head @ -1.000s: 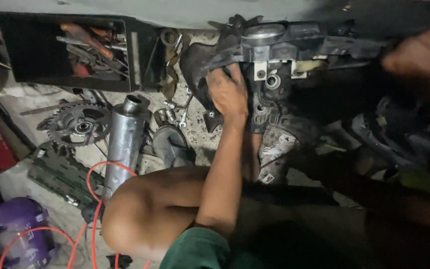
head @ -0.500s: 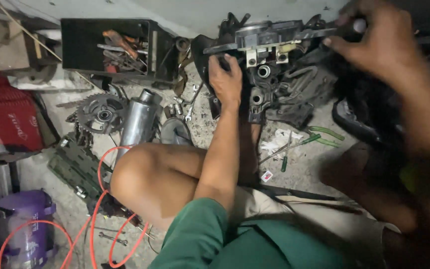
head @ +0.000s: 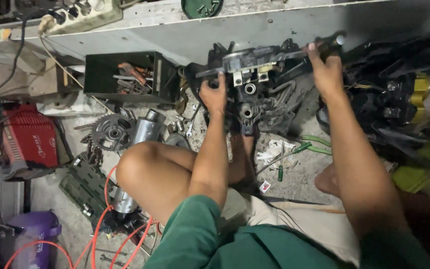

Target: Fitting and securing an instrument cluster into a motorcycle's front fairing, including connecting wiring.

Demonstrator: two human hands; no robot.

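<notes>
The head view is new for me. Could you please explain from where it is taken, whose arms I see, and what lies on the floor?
The camera sits on a person's head and looks down, so both arms and the bent knee are that person's own. The left hand grips the side of a dark engine block standing on the floor. The right hand holds a dark-handled tool at the block's top. On the concrete floor lie a toothed sprocket, a metal cylinder, an open toolbox, green-handled pliers, and an orange hose.

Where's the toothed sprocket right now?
In the head view the sprocket lies on the floor at left, below the dark toolbox, beside the silver cylinder and just above the person's raised knee.
</notes>
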